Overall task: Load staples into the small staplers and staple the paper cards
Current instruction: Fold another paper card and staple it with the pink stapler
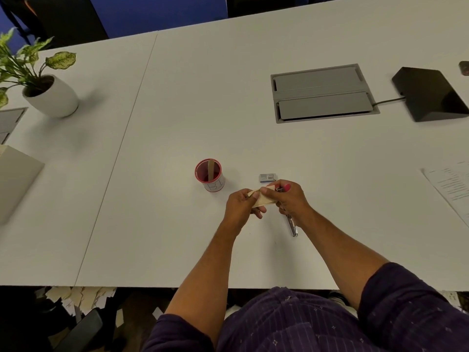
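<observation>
Most of the small pink stapler (pixel 283 188) is hidden inside the right hand (pixel 289 199), only its pink end and a bit of metal showing past the knuckles. A silver metal strip (pixel 291 226) lies on the white table (pixel 177 110), partly under that wrist; what it is stays unclear. The left hand (pixel 241 207) pinches the beige paper card (pixel 261 198), its grip closed on the card's left end. Both hands hover just above the table, near the small grey staple box (pixel 267 177).

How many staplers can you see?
2. A pink stapler is gripped in the right hand, pressed against the paper card. A silver one lies on the table under the right wrist. More could be hidden behind the hands.
</observation>
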{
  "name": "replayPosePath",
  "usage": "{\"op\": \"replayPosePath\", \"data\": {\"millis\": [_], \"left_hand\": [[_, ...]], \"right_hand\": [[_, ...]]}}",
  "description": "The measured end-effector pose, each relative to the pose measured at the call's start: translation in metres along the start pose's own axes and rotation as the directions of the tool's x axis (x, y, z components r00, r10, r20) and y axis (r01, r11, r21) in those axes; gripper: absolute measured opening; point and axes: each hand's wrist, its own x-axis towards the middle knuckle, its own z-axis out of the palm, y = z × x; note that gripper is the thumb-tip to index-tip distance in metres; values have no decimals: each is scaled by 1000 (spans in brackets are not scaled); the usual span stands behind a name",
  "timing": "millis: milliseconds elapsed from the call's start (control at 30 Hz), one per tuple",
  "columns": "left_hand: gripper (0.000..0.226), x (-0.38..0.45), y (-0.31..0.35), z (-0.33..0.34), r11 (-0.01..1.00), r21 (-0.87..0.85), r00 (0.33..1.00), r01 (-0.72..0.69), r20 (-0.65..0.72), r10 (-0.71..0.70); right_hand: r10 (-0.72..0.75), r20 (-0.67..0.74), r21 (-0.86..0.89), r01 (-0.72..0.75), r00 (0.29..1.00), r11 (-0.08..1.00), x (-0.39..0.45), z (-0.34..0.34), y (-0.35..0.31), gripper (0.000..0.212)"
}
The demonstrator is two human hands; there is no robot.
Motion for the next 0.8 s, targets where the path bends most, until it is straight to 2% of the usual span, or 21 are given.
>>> {"op": "replayPosePath", "data": {"millis": [233, 400, 533, 700, 800], "left_hand": [[37, -1, 3, 6, 996, -86, 1000, -29, 6, 30], [30, 3, 7, 10, 994, -108, 995, -7, -96, -3], [30, 3, 6, 6, 991, -131, 996, -15, -89, 3], [28, 2, 1, -1, 989, -149, 998, -9, -63, 0], [27, 3, 0, -8, 983, -184, 998, 8, -57, -19]], "right_hand": [[-47, -54, -46, 44, 997, 998, 5, -1, -2, 51], [-53, -54, -51, 50, 997, 997, 4, 2, -4, 54], [-56, -35, -54, 54, 998, 997, 3, 4, -9, 63], [75, -13, -54, -76, 997, 996, 3, -1, -17, 60], [300, -42, -16, -301, 953, 954, 3, -5, -21, 71]]}}
